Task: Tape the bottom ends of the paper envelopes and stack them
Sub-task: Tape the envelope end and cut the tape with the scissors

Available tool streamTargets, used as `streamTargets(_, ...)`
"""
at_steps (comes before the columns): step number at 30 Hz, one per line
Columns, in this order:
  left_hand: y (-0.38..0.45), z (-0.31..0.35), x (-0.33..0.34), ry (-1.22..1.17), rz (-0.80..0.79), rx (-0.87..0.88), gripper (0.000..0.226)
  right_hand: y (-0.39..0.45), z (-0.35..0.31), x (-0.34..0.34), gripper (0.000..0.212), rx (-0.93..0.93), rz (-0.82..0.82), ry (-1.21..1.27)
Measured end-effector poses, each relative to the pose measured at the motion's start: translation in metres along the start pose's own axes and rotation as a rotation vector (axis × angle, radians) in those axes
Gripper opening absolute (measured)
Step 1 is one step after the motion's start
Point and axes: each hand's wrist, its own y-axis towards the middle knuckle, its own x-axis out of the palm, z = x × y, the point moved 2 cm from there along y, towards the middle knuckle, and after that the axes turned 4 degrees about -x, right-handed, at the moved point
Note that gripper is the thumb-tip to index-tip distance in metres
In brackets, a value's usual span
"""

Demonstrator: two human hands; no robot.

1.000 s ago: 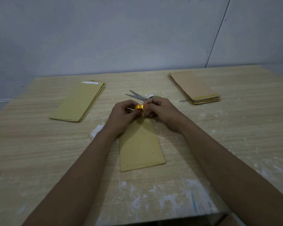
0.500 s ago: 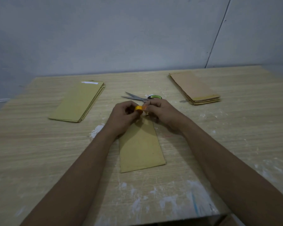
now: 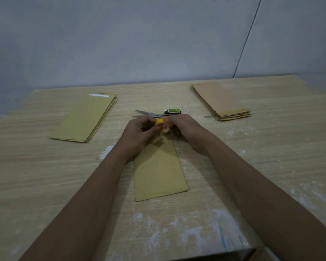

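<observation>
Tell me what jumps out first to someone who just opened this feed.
Both hands meet at the table's centre: the left hand and right hand grip a small yellow tape roll over the far end of a single envelope. Scissors lie just beyond them. A greenish envelope stack sits far left, a browner stack far right.

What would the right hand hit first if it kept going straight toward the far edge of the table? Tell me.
Most likely the scissors, lying just beyond the right hand, which holds the tape roll. Depth is unclear, so the hand might pass above them.
</observation>
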Motion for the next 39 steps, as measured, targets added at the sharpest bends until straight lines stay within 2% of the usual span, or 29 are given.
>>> streamTargets(3, 0.001, -0.001, 0.001, 0.042, -0.02, -0.002, 0.008, 0.0, 0.002, 0.0, 0.022, 0.016, -0.007, 0.021)
streamTargets(5, 0.002, -0.002, 0.002, 0.022, -0.024, -0.032, 0.016, 0.001, 0.001, -0.002, 0.014, 0.016, 0.002, 0.074)
streamTargets(6, 0.002, -0.002, 0.002, 0.013, -0.036, -0.036, 0.02, 0.002, 0.001, -0.004, 0.02, 0.011, 0.005, 0.114)
streamTargets(8, 0.003, -0.002, 0.003, 0.011, -0.063, -0.021, 0.014, 0.004, 0.001, -0.005, 0.029, 0.021, 0.008, 0.193)
streamTargets(10, 0.004, 0.0, 0.003, 0.013, -0.071, 0.007, 0.006, 0.004, 0.002, -0.006, 0.025, 0.013, -0.005, 0.16)
streamTargets(12, 0.003, 0.0, 0.003, 0.029, -0.091, 0.046, 0.006, 0.004, 0.004, -0.005, 0.011, 0.012, -0.021, 0.063)
streamTargets(15, 0.004, -0.003, 0.003, 0.077, -0.108, 0.078, 0.007, 0.004, 0.008, -0.004, 0.015, 0.021, -0.037, 0.019)
streamTargets(17, 0.005, -0.003, 0.002, 0.086, -0.074, 0.085, 0.007, 0.005, 0.007, -0.004, 0.009, 0.018, -0.021, 0.048)
streamTargets(20, 0.006, -0.003, 0.001, 0.079, -0.023, 0.054, 0.005, 0.005, 0.003, -0.006, 0.031, 0.007, -0.002, 0.199)
streamTargets(22, 0.006, -0.003, 0.001, 0.064, -0.032, 0.042, 0.004, 0.006, 0.004, -0.007, 0.035, 0.012, 0.013, 0.211)
streamTargets(27, 0.004, -0.002, 0.001, 0.053, -0.045, 0.063, 0.004, 0.005, 0.004, -0.002, 0.015, 0.021, 0.026, 0.025)
streamTargets(31, 0.005, -0.002, 0.0, 0.032, -0.036, 0.045, 0.008, 0.005, 0.005, -0.005, 0.032, 0.0, 0.007, 0.128)
streamTargets(34, 0.006, -0.003, 0.0, -0.001, -0.081, 0.041, 0.007, 0.006, 0.006, -0.009, 0.029, -0.012, 0.014, 0.254)
streamTargets(36, 0.005, -0.003, 0.001, -0.012, -0.109, 0.049, 0.008, 0.007, 0.007, -0.008, 0.038, 0.001, 0.017, 0.215)
streamTargets(39, 0.004, -0.002, 0.001, 0.016, -0.122, 0.063, 0.005, 0.007, 0.007, -0.003, 0.029, 0.022, 0.039, 0.089)
